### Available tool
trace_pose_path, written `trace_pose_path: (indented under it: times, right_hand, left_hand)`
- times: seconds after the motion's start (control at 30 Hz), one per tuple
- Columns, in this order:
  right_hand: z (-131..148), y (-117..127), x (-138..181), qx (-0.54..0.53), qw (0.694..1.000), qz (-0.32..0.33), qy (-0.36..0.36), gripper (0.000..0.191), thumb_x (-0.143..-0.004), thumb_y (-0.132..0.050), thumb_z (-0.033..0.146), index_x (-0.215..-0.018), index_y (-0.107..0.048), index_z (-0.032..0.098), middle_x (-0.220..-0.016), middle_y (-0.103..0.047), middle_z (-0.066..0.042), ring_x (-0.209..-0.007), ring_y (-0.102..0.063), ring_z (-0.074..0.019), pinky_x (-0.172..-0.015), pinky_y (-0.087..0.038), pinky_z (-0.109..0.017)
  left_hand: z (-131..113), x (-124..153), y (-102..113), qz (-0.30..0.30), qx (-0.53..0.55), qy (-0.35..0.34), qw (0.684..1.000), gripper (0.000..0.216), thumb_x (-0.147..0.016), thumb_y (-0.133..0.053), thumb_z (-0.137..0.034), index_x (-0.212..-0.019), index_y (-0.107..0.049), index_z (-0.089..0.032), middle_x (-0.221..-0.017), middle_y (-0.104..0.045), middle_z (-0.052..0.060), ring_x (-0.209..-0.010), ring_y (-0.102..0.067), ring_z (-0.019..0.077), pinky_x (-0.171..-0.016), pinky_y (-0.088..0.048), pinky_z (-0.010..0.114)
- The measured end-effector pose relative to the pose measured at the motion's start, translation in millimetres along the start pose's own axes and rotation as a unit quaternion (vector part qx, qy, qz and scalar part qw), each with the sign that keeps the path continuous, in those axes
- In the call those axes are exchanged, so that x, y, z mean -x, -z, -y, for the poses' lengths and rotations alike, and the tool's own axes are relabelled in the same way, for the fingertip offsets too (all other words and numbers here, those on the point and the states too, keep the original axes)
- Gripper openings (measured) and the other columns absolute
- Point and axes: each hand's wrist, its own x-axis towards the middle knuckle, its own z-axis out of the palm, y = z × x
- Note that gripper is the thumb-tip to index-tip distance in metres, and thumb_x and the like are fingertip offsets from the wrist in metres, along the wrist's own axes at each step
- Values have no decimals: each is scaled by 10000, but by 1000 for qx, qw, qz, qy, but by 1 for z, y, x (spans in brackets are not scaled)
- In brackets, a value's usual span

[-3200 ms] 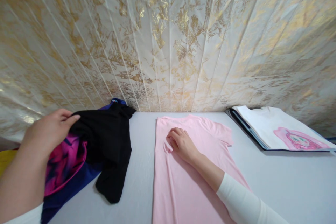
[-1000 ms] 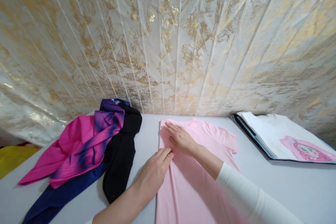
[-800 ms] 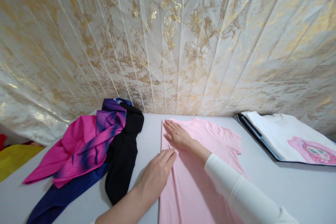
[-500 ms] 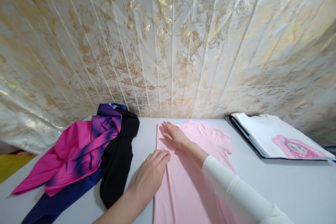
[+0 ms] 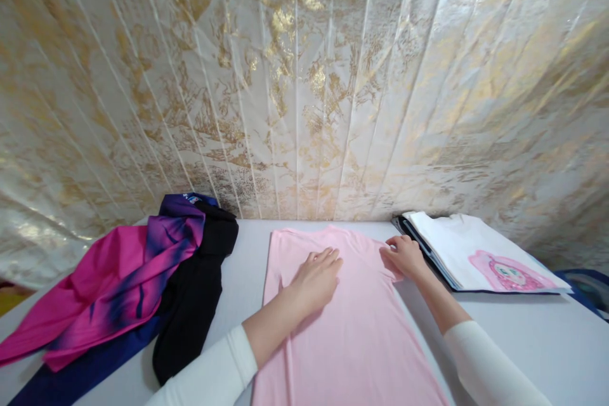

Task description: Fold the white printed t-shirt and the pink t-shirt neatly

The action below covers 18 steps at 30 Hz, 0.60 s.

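A pink T-shirt (image 5: 352,342) lies spread on the white table, its left side folded inward along a straight edge. My left hand (image 5: 318,280) rests on the upper middle of the shirt, palm down with the fingers stretched out. At the shirt's right sleeve is my right hand (image 5: 404,256), its fingers closed on the sleeve's outer edge. The fingertips of that hand are partly hidden behind the knuckles. The lower end of the shirt runs out of the bottom of the view.
Left of the shirt lies a loose heap of clothes: a pink and purple garment (image 5: 118,266) over a black one (image 5: 190,311). To the right is a folded stack topped by a white shirt (image 5: 457,244) with a pink print. A gold-patterned curtain (image 5: 295,89) hangs behind the table (image 5: 523,342).
My left hand has slid from the shirt's left fold onto its upper middle. The right hand has moved from the upper left across to the right sleeve and closed on it. The view has shifted slightly.
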Motion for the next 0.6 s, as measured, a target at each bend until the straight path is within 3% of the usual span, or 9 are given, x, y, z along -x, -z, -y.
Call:
trace_pose_path:
  times: [0.13,0.23,0.4,0.6]
  right_hand:
    - [4,3,-5,-50,999,19,3,142,-756,-535,265,-760,-638,168,-792,-663,-76,-767,-613,-215,-676,-413,-277]
    - [10,13,-9,-95,995,31,2,112,-785,-513,272,-777,-587,189,-673,-630,-22,-663,-594,-186,-594,-390,-253]
    - [43,31,-9,-174,983,62,17,175,-791,-561,315,-918,-571,194,-734,-635,-18,-638,-600,-165,-524,-399,-224]
    - [107,27,-7,-263,946,187,32,193,-827,-532,211,-1020,-539,198,-662,-611,37,-418,-559,-105,-357,-402,-178]
  left_hand:
    - [-3,-45,-7,9,-1,-17,1000,280,-922,-457,-192,-1174,-579,-180,-1327,-539,107,-1229,-466,244,-1004,-362,389]
    - [-2,-59,-12,1,-1,-11,1000,244,-903,-487,-199,-1114,-603,-161,-1241,-564,118,-1165,-478,266,-964,-386,403]
    - [-2,-59,-15,-8,15,2,1000,234,-899,-494,-206,-1105,-598,-170,-1241,-551,102,-1150,-468,260,-956,-385,393]
    - [0,-47,-1,-10,37,72,997,225,-843,-502,-144,-1034,-619,-168,-1136,-616,90,-1094,-524,239,-941,-397,354]
